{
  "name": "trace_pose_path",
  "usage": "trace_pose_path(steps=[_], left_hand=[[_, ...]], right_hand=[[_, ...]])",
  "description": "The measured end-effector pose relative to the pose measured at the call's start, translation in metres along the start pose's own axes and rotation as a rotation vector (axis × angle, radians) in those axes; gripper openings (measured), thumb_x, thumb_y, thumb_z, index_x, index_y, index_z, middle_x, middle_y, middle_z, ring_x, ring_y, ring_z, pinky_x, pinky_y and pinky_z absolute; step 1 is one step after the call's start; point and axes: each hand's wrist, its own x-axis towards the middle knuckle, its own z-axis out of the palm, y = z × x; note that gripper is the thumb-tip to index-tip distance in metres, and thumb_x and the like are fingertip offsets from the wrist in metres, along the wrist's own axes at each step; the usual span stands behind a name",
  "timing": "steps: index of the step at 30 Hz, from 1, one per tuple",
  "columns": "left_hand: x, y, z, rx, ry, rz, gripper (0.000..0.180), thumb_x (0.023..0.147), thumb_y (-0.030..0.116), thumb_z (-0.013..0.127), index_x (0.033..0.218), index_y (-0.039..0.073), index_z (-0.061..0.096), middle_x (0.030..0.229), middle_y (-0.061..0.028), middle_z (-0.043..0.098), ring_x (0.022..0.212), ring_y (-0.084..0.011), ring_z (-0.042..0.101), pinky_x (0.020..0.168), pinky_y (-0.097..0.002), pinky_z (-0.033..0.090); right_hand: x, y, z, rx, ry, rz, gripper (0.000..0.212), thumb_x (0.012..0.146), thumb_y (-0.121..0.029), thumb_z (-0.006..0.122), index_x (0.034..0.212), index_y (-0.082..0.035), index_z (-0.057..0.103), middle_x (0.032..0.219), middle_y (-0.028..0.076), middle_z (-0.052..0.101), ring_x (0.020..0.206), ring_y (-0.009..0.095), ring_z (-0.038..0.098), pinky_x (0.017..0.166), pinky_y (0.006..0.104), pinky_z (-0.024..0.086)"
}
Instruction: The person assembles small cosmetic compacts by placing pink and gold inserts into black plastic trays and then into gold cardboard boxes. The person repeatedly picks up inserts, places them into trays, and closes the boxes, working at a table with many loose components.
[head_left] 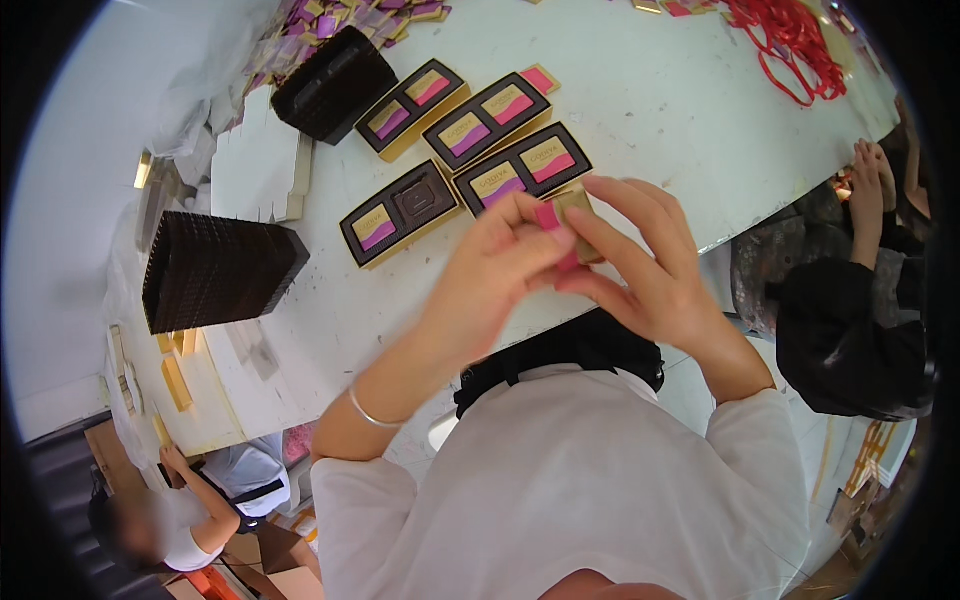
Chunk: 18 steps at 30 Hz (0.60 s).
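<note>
Between my left hand [505, 255] and my right hand [650, 255] is a small gold-and-pink square packet [572, 210], pinched by the fingers of both. Just beyond my hands stand several gold boxes with dark two-pocket trays. The nearest filled box [522, 170] holds a gold-and-purple packet beside a gold-and-pink one. Behind it, another box [487, 118] is filled the same way, as is a farther box [412, 105]. In the box at left [400, 213], one pocket has a gold-and-purple packet and the other shows bare dark tray.
Two stacks of dark trays, one at far left [335, 85] and one nearer [225, 270], flank white sheets [258, 160]. Loose packets [385, 20] lie heaped behind. Red ribbon [795, 45] is piled at far right. One person [850, 310] sits right, another [195, 510] lower left.
</note>
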Motion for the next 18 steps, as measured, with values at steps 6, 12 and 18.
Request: trace_pose_path(steps=[6, 12, 18], left_hand=[[-0.024, -0.042, 0.025, -0.128, 0.104, 0.032, 0.02, 0.095, 0.017, 0.048, 0.11, 0.004, 0.043, 0.104, -0.0063, 0.056, 0.095, -0.0146, 0.056, 0.084, -0.0292, 0.047], [-0.049, -0.056, -0.021, 1.341, 0.5, 0.764, 0.052, 0.071, 0.015, 0.076, 0.116, 0.003, 0.051, 0.12, -0.0138, 0.047, 0.105, -0.0269, 0.051, 0.086, -0.0345, 0.044], [-0.042, -0.061, -0.036, 1.401, 0.494, 0.603, 0.044, 0.071, 0.016, 0.076, 0.109, 0.003, 0.058, 0.122, -0.0146, 0.042, 0.091, -0.026, 0.049, 0.081, -0.034, 0.043]], right_hand=[[-0.018, -0.014, -0.015, -0.022, -0.18, 0.114, 0.043, 0.064, -0.009, 0.074, 0.104, 0.0, 0.062, 0.111, 0.015, 0.058, 0.092, 0.03, 0.057, 0.078, 0.0374, 0.045], [-0.018, 0.037, 0.009, 0.156, -0.367, -0.033, 0.03, 0.068, -0.009, 0.072, 0.096, -0.003, 0.065, 0.111, 0.015, 0.058, 0.102, 0.032, 0.053, 0.085, 0.0384, 0.044], [-0.014, 0.034, 0.02, 0.275, -0.305, 0.181, 0.018, 0.067, -0.012, 0.075, 0.082, -0.006, 0.067, 0.114, 0.015, 0.052, 0.107, 0.033, 0.049, 0.089, 0.0405, 0.039]])
